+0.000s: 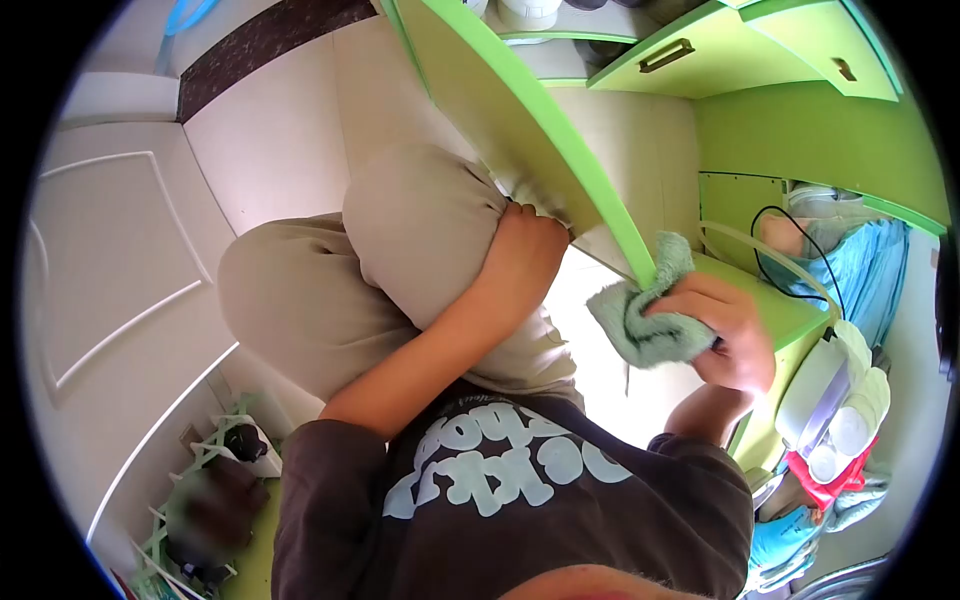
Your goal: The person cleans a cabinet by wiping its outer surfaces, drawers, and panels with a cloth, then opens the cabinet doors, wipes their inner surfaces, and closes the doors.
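Observation:
A grey-green cloth [650,325] is bunched in my right hand [730,325]. Part of it folds over the bright green edge of an open cabinet door [500,120], near that door's lower corner. My left hand [533,240] is closed against the face of the same door, just beyond my raised knee. Its fingers curl toward a small dark part that looks like the handle, mostly hidden by the hand.
Green cabinets with a drawer [660,68] stand ahead, with shoes [528,12] on a shelf. At right are a blue bag [880,270], a black cable [765,265] and white containers [830,400]. A white panelled door [125,260] is at left.

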`<state>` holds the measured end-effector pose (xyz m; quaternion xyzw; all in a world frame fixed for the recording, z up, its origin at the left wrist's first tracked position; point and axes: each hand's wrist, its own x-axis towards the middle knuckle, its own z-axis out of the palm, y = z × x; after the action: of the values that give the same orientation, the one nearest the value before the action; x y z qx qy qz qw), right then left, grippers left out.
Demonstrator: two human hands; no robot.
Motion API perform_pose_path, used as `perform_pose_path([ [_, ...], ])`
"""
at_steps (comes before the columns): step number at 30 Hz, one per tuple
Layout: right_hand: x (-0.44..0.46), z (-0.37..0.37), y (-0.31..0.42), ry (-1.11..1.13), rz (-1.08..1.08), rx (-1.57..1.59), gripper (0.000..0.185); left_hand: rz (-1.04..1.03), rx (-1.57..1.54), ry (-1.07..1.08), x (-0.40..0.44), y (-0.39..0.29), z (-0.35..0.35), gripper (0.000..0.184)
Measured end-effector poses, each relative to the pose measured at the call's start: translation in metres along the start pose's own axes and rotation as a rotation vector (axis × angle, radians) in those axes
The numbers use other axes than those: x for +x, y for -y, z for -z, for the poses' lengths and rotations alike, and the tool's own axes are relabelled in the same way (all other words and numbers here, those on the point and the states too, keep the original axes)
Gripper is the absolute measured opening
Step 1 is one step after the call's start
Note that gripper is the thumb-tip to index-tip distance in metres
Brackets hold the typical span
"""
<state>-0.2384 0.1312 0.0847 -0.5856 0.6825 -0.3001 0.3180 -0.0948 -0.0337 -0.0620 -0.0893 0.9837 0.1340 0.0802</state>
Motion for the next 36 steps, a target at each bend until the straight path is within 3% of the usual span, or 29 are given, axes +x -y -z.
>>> perform_pose_path([
  [5,0.007,0.002,-0.015,0.031,-0.03,-0.04,0.034,-0.01,-0.013,-0.04,0.001,-0.002,-0.005,0.013],
  [7,0.011,0.026,-0.009,0.07,0.049,0.155,0.033,0.003,-0.004,-0.073,0.0,-0.002,-0.005,0.013],
  [10,0.002,0.052,-0.018,-0.195,0.219,0.307,0.043,0.013,0.009,-0.063,-0.001,-0.003,-0.004,0.014],
  [11,0.004,0.055,-0.02,-0.182,0.231,0.293,0.043,0.008,0.009,-0.054,0.0,-0.002,-0.007,0.014],
  [12,0.014,0.053,-0.016,-0.623,0.151,0.307,0.03,0.003,0.009,-0.041,0.001,-0.001,-0.01,0.014],
  [14,0.043,0.049,0.0,-1.007,0.051,0.231,0.015,0.005,-0.013,-0.045,0.004,0.0,-0.015,0.014],
  [17,0.114,0.054,0.03,-0.738,-0.034,0.005,0.017,-0.004,-0.042,-0.063,0.003,0.0,-0.015,0.014],
  [19,0.174,0.042,0.028,-0.564,0.219,-0.329,0.025,-0.014,-0.06,-0.075,0.002,0.0,-0.016,0.014],
  [20,0.199,0.032,0.027,-0.453,0.227,-0.408,0.024,0.004,-0.052,-0.099,0.001,0.0,-0.016,0.013],
  [21,0.22,0.022,0.041,-0.502,0.513,-0.548,0.026,0.017,-0.048,-0.126,0.0,-0.002,-0.015,0.012],
  [23,0.258,0.007,0.014,-0.303,0.523,-0.577,0.032,0.031,-0.078,-0.104,0.001,-0.004,-0.011,0.012],
  [24,0.253,0.009,0.018,-0.306,0.504,-0.597,0.032,0.064,-0.101,-0.081,0.003,-0.004,-0.009,0.011],
  [26,0.241,0.014,0.03,-0.172,0.381,-0.64,0.038,0.041,-0.07,-0.084,0.008,-0.003,-0.009,0.01],
  [29,0.195,0.006,0.02,-0.214,0.336,-0.538,0.035,0.04,-0.089,-0.071,0.014,-0.003,-0.011,0.008],
  [33,0.1,-0.003,0.024,-0.319,0.113,-0.432,0.045,-0.006,-0.172,-0.109,0.023,-0.004,-0.025,0.007],
  [36,0.026,-0.014,0.021,-0.54,-0.075,-0.257,0.044,0.002,-0.169,-0.157,0.04,-0.009,-0.021,0.008],
])
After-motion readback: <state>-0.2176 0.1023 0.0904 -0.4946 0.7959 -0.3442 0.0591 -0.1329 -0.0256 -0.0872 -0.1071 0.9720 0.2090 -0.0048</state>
